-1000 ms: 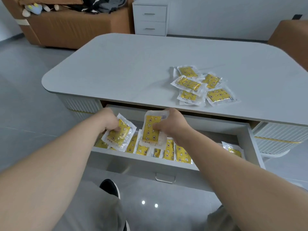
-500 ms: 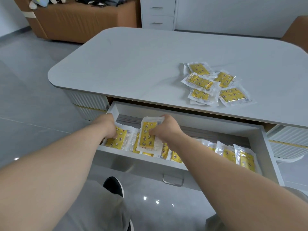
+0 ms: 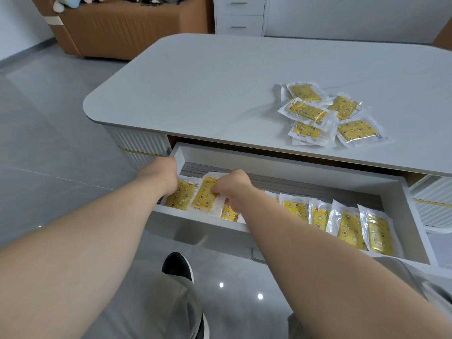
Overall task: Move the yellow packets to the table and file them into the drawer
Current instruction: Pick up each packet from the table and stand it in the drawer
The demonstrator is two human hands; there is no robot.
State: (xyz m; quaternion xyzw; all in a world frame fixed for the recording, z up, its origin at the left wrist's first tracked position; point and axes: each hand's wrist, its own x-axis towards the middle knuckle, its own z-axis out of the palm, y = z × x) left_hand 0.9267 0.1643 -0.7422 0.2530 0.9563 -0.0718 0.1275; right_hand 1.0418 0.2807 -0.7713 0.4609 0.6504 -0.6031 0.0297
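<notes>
Packets (image 3: 352,228) stand on edge in drawer (image 3: 288,162); pile (image 3: 325,113) lies on table (image 3: 220,81). Right hand (image 3: 232,187) pinches next packet (image 3: 204,193) upright, likely to slot it. Left hand (image 3: 159,176) at end packet (image 3: 179,198), grip hidden.

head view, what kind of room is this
Most likely a living room in a home. A low grey coffee table with an open drawer fills the view, a brown sofa stands behind it, and a white chest of drawers is against the far wall.
</notes>
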